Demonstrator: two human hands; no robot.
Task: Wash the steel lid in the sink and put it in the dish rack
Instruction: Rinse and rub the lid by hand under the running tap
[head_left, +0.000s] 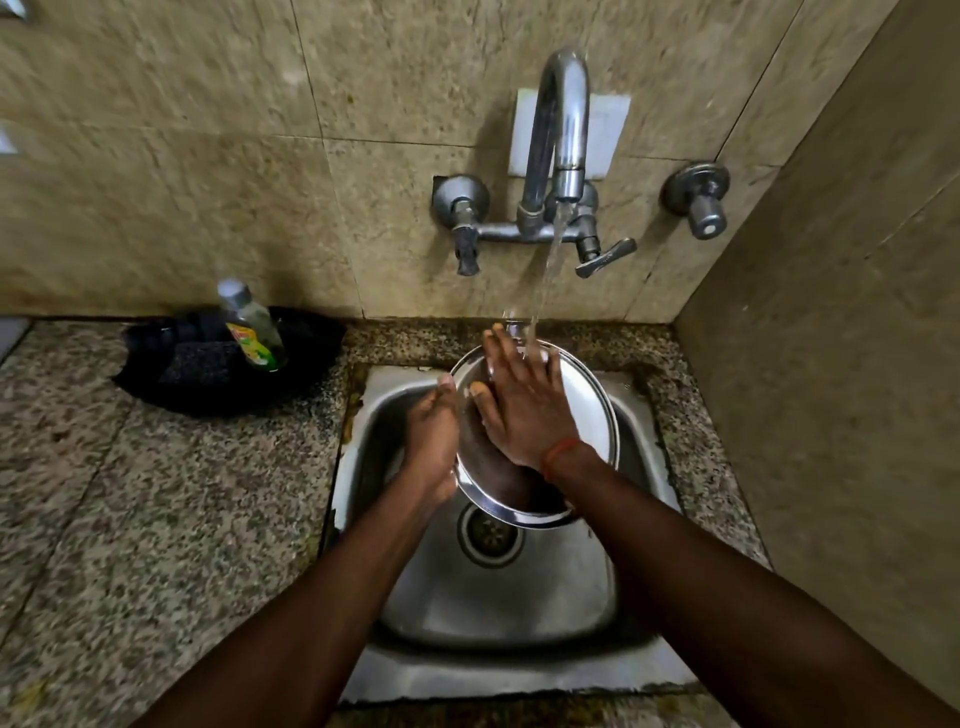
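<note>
The round steel lid (589, 410) is held tilted over the steel sink (498, 587), its upper edge under the running water. My left hand (434, 439) grips the lid's left rim, thumb on the front. My right hand (524, 402) lies flat on the lid's inner face with fingers spread, the water stream hitting near its fingertips. The lid's lower part reflects my hands. No dish rack is in view.
A wall tap (563, 130) runs water above the sink, with a lever handle (605, 257) and a separate valve (698, 200) to the right. On the granite counter (156, 519) at left, a black tray (306, 379) holds a dish-soap bottle (252, 327) and a dark scrubber (200, 364). A tiled wall stands close on the right.
</note>
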